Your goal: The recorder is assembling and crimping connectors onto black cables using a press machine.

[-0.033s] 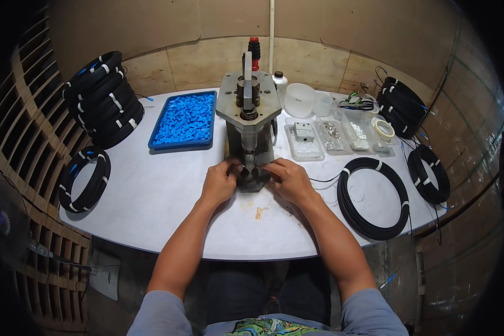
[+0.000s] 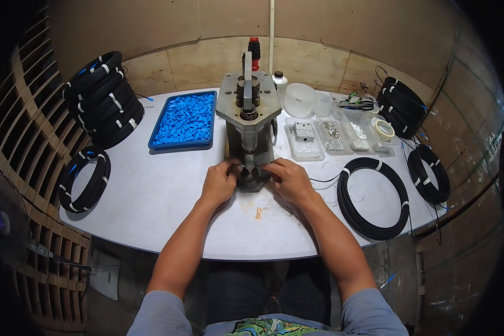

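A hand-lever press (image 2: 250,112) of grey metal with a black and red handle stands upright in the middle of the table. My left hand (image 2: 223,178) is closed in a pinch at the left side of its base, just under the ram; what its fingertips hold is too small to make out. On the other side, my right hand (image 2: 288,178) pinches close to the ram's lower end. A thin black cable (image 2: 323,180) runs into this hand from a large taped coil (image 2: 369,199) lying to the right. The cable's tip is hidden among my fingers and the press.
A blue tray (image 2: 180,148) of small blue connectors lies left of the press. Stacked black coils (image 2: 103,101) stand far left, a single coil (image 2: 84,179) nearer. Clear boxes (image 2: 305,151) of small parts, white tubs (image 2: 299,99) and more coils (image 2: 402,106) are at right.
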`<action>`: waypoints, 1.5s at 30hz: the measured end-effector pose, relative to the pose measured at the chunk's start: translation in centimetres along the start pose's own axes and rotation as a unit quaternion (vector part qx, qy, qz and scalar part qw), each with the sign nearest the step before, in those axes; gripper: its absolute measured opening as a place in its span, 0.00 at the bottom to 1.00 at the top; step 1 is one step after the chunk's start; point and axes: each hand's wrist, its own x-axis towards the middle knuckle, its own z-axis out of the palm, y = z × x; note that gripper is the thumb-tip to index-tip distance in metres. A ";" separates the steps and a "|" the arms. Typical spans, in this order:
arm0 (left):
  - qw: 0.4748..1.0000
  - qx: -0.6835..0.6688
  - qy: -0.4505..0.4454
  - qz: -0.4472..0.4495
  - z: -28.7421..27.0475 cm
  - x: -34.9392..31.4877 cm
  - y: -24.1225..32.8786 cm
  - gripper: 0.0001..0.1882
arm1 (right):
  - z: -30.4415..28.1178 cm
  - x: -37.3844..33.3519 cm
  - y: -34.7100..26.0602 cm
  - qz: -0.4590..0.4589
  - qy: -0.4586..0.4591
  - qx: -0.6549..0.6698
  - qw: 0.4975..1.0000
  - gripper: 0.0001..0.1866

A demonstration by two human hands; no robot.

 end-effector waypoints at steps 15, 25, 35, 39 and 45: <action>1.000 0.004 -0.001 0.009 0.0 0.0 -0.1 0.11 | -0.1 0.0 0.1 0.004 -0.014 -0.001 1.000 0.25; 1.000 0.006 0.004 0.000 0.1 0.0 -0.1 0.11 | -0.1 0.0 0.0 0.000 -0.007 -0.004 1.000 0.25; 1.000 -0.005 0.007 0.008 0.0 -0.1 0.1 0.11 | -0.1 0.0 -0.1 0.004 -0.009 -0.005 1.000 0.24; 1.000 -0.002 0.004 -0.004 0.1 0.0 0.3 0.10 | -0.1 -0.1 0.1 0.002 -0.005 -0.002 1.000 0.24; 1.000 -0.002 0.009 0.010 0.1 0.0 -0.1 0.11 | -0.1 0.0 0.1 0.000 -0.012 -0.014 1.000 0.24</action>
